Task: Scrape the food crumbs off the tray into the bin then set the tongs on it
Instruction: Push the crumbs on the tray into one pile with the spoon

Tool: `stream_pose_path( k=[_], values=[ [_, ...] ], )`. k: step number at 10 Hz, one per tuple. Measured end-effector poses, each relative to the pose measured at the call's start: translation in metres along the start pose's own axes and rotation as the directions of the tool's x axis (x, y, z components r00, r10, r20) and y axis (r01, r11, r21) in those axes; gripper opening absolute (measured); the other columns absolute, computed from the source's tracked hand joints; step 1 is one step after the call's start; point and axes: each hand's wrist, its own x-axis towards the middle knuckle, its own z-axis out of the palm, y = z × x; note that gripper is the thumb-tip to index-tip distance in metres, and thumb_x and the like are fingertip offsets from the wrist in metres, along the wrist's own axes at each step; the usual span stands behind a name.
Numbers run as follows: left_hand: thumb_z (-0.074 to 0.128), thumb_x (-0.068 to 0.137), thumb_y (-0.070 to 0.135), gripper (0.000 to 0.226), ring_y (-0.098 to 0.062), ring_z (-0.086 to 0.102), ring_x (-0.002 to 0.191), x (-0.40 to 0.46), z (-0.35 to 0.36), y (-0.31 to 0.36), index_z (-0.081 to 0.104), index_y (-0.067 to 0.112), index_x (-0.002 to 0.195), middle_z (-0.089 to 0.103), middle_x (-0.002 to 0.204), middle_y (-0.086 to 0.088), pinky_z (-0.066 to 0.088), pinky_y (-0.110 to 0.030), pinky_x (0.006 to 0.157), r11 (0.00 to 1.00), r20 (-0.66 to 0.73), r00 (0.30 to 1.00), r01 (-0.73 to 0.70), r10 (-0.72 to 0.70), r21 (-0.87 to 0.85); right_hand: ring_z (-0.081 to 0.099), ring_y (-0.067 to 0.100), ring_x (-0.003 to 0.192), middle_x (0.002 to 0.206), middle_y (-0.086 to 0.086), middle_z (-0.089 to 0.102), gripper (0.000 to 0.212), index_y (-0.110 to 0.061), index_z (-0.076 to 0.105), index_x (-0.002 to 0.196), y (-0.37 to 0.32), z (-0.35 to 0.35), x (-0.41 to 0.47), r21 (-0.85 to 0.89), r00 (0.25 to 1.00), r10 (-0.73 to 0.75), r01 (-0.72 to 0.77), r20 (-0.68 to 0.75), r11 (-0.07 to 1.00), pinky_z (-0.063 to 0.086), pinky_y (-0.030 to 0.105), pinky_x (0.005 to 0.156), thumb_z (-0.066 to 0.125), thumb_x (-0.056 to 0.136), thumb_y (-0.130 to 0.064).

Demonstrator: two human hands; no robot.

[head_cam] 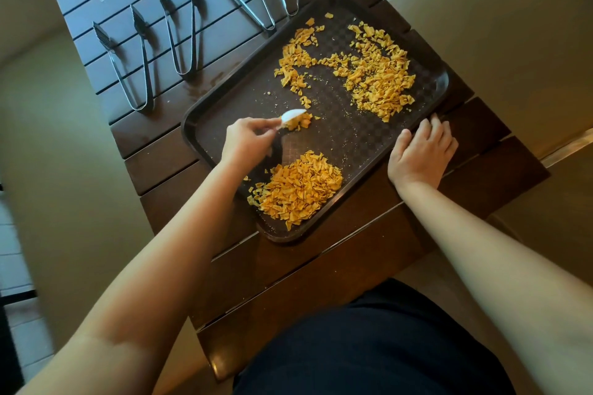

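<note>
Crumbs [375, 74] lie all over the brown tray [353, 141] on the dark slatted table [167, 167]. My left hand [247, 141] pinches a small white scraper [292, 114], and its edge touches a little clump of crumbs just past my fingertips. A big pile [298, 189] sits close below that hand. My right hand [420, 154] lies flat with fingers loose on the tray's rim. Four tongs [128, 64] lie on the table, well beyond my left hand.

Dark brown slatted wooden table [321, 269], far slats catching pale bluish light, beige floor [64, 138] on both sides
</note>
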Motion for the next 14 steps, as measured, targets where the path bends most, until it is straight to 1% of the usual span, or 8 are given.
stream_pose_path(
  k=[2, 3, 4, 6, 8, 11, 12, 14],
  values=[
    [0.055, 0.093, 0.015, 0.029, -0.001, 0.053, 0.071, 0.023, -0.016, -0.014, 0.063, 0.016, 0.121, 0.061, 0.12, -0.004, 0.042, -0.005, 0.054, 0.98, -0.298, 0.942, 0.111, -0.157, -0.164, 0.023, 0.034, 0.141, 0.148, 0.017, 0.036, 0.061, 0.0, 0.043, 0.135, 0.0, 0.0, 0.0, 0.004, 1.0, -0.001, 0.001, 0.001, 1.0, 0.014, 0.049, 0.114, 0.021, 0.093, -0.038],
    [0.055, 0.093, 0.016, 0.029, 0.0, 0.052, 0.07, 0.03, -0.017, -0.013, 0.063, 0.015, 0.121, 0.061, 0.122, -0.005, 0.04, -0.002, 0.052, 0.976, -0.268, 0.946, 0.138, -0.18, -0.169, 0.023, 0.033, 0.141, 0.148, 0.016, 0.036, 0.061, 0.0, 0.043, 0.136, 0.0, 0.0, 0.0, 0.004, 1.0, -0.003, 0.003, 0.001, 1.0, 0.014, 0.048, 0.114, 0.021, 0.093, -0.038],
    [0.057, 0.091, 0.017, 0.027, -0.003, 0.05, 0.061, 0.025, -0.007, -0.001, 0.065, 0.018, 0.116, 0.065, 0.111, -0.004, 0.042, -0.011, 0.052, 0.983, -0.13, 0.982, 0.118, -0.136, -0.141, 0.023, 0.033, 0.141, 0.148, 0.017, 0.036, 0.061, 0.0, 0.043, 0.136, 0.001, 0.0, 0.001, 0.008, 1.0, -0.004, 0.004, -0.003, 1.0, 0.014, 0.049, 0.114, 0.021, 0.093, -0.038],
    [0.059, 0.09, 0.017, 0.023, -0.001, 0.049, 0.045, -0.01, 0.01, 0.003, 0.069, 0.019, 0.11, 0.062, 0.076, 0.007, 0.036, -0.006, 0.041, 1.0, 0.046, 0.999, -0.005, 0.005, -0.004, 0.024, 0.034, 0.141, 0.148, 0.017, 0.036, 0.06, 0.0, 0.043, 0.135, 0.001, 0.001, 0.001, 0.01, 1.0, -0.004, 0.004, -0.006, 1.0, 0.014, 0.049, 0.114, 0.022, 0.093, -0.038],
    [0.058, 0.091, 0.02, 0.024, -0.003, 0.056, 0.06, 0.007, 0.004, 0.01, 0.067, 0.021, 0.113, 0.063, 0.104, 0.004, 0.049, -0.014, 0.054, 0.998, -0.127, 0.991, 0.023, -0.03, -0.062, 0.023, 0.034, 0.141, 0.148, 0.017, 0.035, 0.061, 0.0, 0.043, 0.136, 0.001, 0.0, 0.001, 0.005, 1.0, -0.007, 0.007, -0.002, 1.0, 0.014, 0.049, 0.114, 0.021, 0.093, -0.038],
    [0.057, 0.091, 0.02, 0.023, -0.005, 0.049, 0.052, -0.007, 0.017, 0.021, 0.069, 0.025, 0.11, 0.061, 0.074, 0.008, 0.043, -0.017, 0.048, 0.997, 0.05, 0.998, -0.026, 0.023, 0.069, 0.023, 0.033, 0.141, 0.149, 0.016, 0.035, 0.061, -0.001, 0.042, 0.136, 0.0, 0.0, 0.001, -0.007, 1.0, -0.004, 0.004, 0.0, 1.0, 0.014, 0.048, 0.114, 0.02, 0.093, -0.038],
    [0.059, 0.089, 0.025, 0.018, -0.002, 0.053, 0.059, -0.017, 0.013, 0.011, 0.07, 0.03, 0.102, 0.061, 0.083, 0.013, 0.046, -0.015, 0.055, 0.992, 0.11, 0.992, -0.076, 0.065, 0.102, 0.023, 0.033, 0.141, 0.148, 0.016, 0.035, 0.057, 0.0, 0.043, 0.136, 0.001, 0.0, 0.002, -0.004, 1.0, -0.008, 0.008, 0.0, 1.0, 0.014, 0.048, 0.114, 0.024, 0.096, -0.036],
    [0.05, 0.095, 0.026, 0.028, -0.013, 0.056, 0.092, -0.006, -0.001, -0.007, 0.062, 0.029, 0.12, 0.059, 0.116, -0.001, 0.051, -0.034, 0.081, 0.998, -0.174, 0.985, 0.029, -0.02, 0.048, 0.024, 0.033, 0.141, 0.148, 0.017, 0.036, 0.055, 0.0, 0.043, 0.135, 0.001, 0.002, 0.001, -0.006, 1.0, -0.008, 0.008, -0.003, 1.0, 0.014, 0.049, 0.114, 0.026, 0.097, -0.035]
  ],
)
